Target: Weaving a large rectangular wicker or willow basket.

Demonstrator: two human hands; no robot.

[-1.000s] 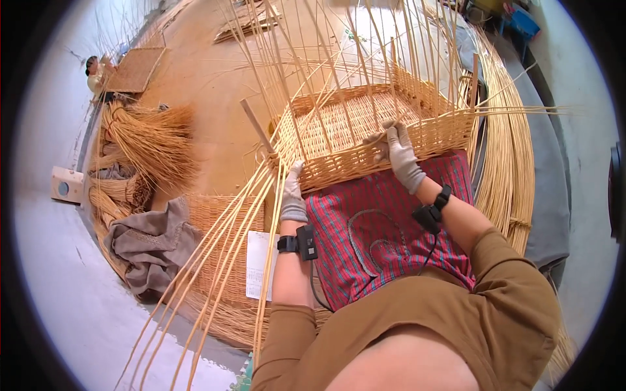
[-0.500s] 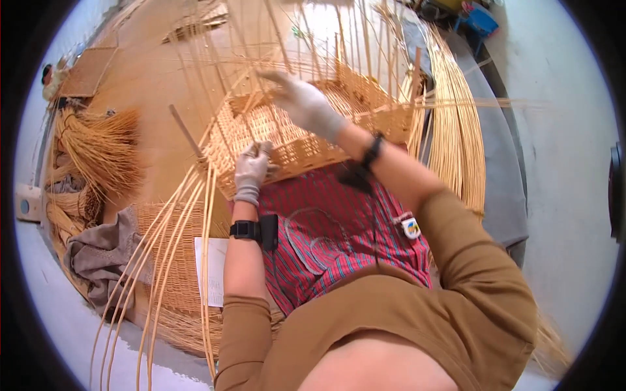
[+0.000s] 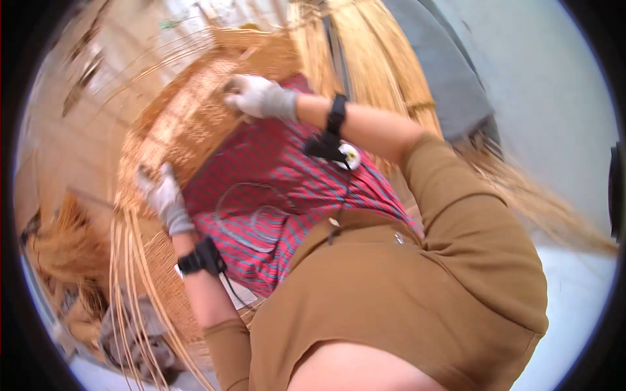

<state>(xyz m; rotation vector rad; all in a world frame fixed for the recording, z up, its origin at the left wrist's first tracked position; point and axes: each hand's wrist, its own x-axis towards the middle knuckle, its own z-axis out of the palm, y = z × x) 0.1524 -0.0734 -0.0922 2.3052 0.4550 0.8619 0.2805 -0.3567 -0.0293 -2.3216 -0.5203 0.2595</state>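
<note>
From where I stand, the person in the brown long-sleeved top (image 3: 417, 274) has a shallow, four-sided basket of pale tan wicker (image 3: 199, 127) just beyond the lap, lying aslant, with its near wall against the red-and-blue striped cloth (image 3: 251, 182) spread there. The left hand, in a whitish glove (image 3: 164, 195), is at the near wall toward the basket's left end, thumb and forefinger standing apart; the blur is too strong for me to tell whether they pinch the weave. The right hand, gloved the same way (image 3: 257, 98), is by the near rim farther right, its fingers bent; I can't tell whether they are closed on the wicker. A black band (image 3: 336, 114) circles the right wrist.

Long, thin, pale canes (image 3: 134, 293) trail down from the basket's left corner, passing over a flat woven tan panel (image 3: 173, 280) and near a crumpled grey cloth (image 3: 137, 335). Off to the left lies a brushy orange-brown bundle (image 3: 68, 241); past the right arm, long straw-coloured bundles (image 3: 381, 52) lie alongside a dark grey sheet (image 3: 450, 65).
</note>
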